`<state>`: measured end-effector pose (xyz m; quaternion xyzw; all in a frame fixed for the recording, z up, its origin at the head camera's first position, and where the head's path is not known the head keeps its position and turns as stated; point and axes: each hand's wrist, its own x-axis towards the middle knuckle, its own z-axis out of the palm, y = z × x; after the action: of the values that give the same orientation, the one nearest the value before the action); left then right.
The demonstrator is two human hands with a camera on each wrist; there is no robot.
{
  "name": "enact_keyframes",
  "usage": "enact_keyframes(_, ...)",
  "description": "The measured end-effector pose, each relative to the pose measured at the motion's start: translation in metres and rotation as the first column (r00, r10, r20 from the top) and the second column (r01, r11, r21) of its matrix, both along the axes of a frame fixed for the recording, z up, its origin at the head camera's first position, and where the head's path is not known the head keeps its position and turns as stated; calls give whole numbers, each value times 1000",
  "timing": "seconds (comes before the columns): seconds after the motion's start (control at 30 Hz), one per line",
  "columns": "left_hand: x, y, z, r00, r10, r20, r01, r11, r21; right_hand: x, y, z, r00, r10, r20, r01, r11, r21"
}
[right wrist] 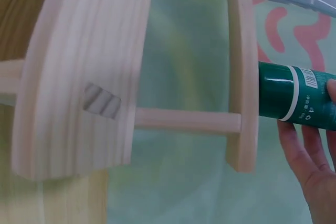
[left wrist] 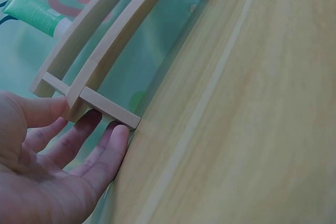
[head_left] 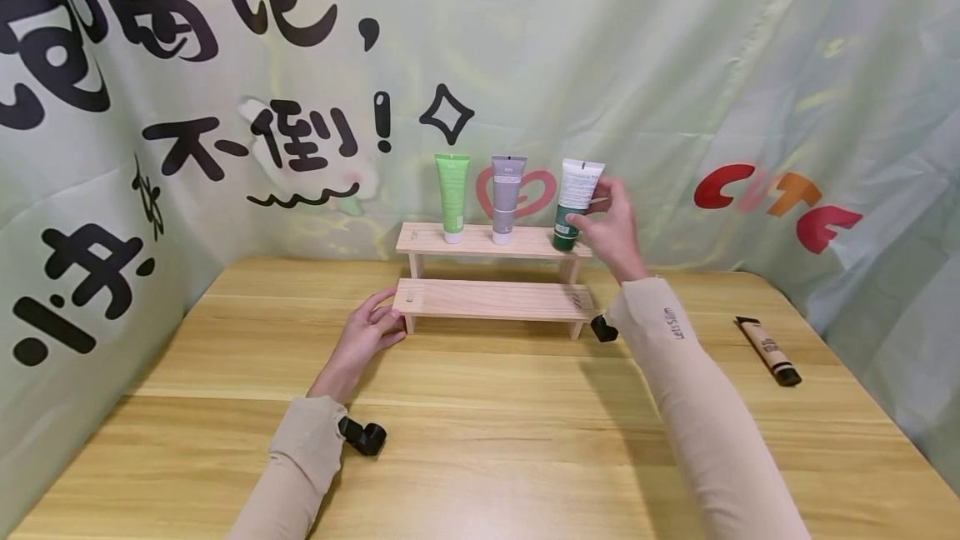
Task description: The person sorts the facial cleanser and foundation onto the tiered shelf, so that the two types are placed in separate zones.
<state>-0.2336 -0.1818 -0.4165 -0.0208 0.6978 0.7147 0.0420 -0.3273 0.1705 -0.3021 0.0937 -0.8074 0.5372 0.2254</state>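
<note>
A two-tier wooden display stand (head_left: 491,299) stands on the table. My left hand (head_left: 367,332) holds the left end of its lower plank; the left wrist view shows the thumb at the plank's end and fingers (left wrist: 113,148) against the leg below. At the right end of the upper tier, my right hand (head_left: 617,232) grips a white-and-green squeeze tube (head_left: 577,190). This tube is upright, its dark green cap (right wrist: 275,90) down on the plank. To its left stand a grey-purple tube (head_left: 507,194) and a light green tube (head_left: 453,194), both cap down.
A brown tube with a black cap (head_left: 768,351) lies on the right side of the wooden table (head_left: 480,440). Behind the stand hangs a pale green printed cloth (head_left: 637,48), which also runs along both sides of the table.
</note>
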Motion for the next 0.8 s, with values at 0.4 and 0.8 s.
enact_keyframes(0.4,0,0,0,1000,-3,3,3,1000,0,0,1,-6,994,112,-14,-112,994,-17)
enact_keyframes(0.8,1,1,2,1000,2,11,-2,1000,3,16,38,-4,976,120,181,-120,993,-14)
